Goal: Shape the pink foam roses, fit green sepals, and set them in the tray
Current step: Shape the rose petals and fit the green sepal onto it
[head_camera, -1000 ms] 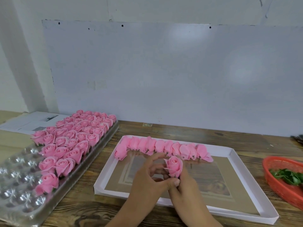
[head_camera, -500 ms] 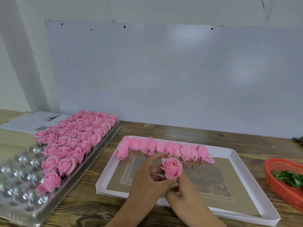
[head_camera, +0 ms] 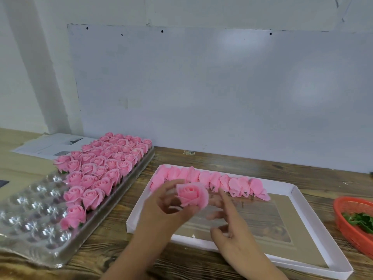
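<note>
My left hand [head_camera: 161,207] holds one pink foam rose [head_camera: 192,195] by its base, bloom facing me, above the white shallow box [head_camera: 302,207]. Just right of the rose, my right hand [head_camera: 230,223] hovers with its fingers spread and nothing in it. A row of unshaped pink roses [head_camera: 214,179] lies along the far side of the box. On the left, the clear plastic tray [head_camera: 30,219] holds several finished roses [head_camera: 101,164] in its far half; the near cups stand bare. Green sepals [head_camera: 361,221] lie in a red basket [head_camera: 343,225] at the right edge.
Everything rests on a wooden table [head_camera: 113,239] against a white wall panel [head_camera: 201,87]. Printed paper sheets [head_camera: 48,145] lie at the far left behind the tray.
My right hand has let go of the rose and drawn back to the right with fingers spread. The left hand keeps the rose, turned more to face me.
</note>
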Demonstrator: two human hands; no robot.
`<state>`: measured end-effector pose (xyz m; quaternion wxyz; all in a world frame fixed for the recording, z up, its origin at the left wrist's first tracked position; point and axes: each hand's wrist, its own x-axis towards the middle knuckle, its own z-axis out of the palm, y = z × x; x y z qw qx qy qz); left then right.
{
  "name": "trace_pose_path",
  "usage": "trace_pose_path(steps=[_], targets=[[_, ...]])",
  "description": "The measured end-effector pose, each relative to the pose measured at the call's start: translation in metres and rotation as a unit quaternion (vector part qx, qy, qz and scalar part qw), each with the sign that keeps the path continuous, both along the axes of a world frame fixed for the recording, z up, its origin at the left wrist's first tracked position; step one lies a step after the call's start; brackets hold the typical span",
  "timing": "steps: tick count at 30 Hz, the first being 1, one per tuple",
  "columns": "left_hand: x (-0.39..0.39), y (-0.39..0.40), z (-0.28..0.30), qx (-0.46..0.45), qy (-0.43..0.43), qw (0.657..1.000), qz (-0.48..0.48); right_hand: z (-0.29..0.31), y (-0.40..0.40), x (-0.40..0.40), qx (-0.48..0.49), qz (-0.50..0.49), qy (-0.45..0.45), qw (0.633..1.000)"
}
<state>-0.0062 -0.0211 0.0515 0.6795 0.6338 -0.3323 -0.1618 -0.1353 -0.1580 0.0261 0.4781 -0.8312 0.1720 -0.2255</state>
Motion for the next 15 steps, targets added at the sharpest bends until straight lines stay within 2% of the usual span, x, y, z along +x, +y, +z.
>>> trace_pose_path(steps=[6,10,15], targets=[[0.043,0.096,0.015,0.037,-0.044,0.992,0.109,-0.002,0.000,0.002,0.016,-0.006,-0.015,1.000],[0.088,0.167,0.017,0.116,-0.084,0.972,0.185,-0.003,-0.001,0.002,0.011,-0.003,-0.014,1.000],[0.158,0.230,0.004,0.168,-0.063,0.947,0.264,-0.005,-0.001,0.002,0.005,-0.011,-0.020,1.000]])
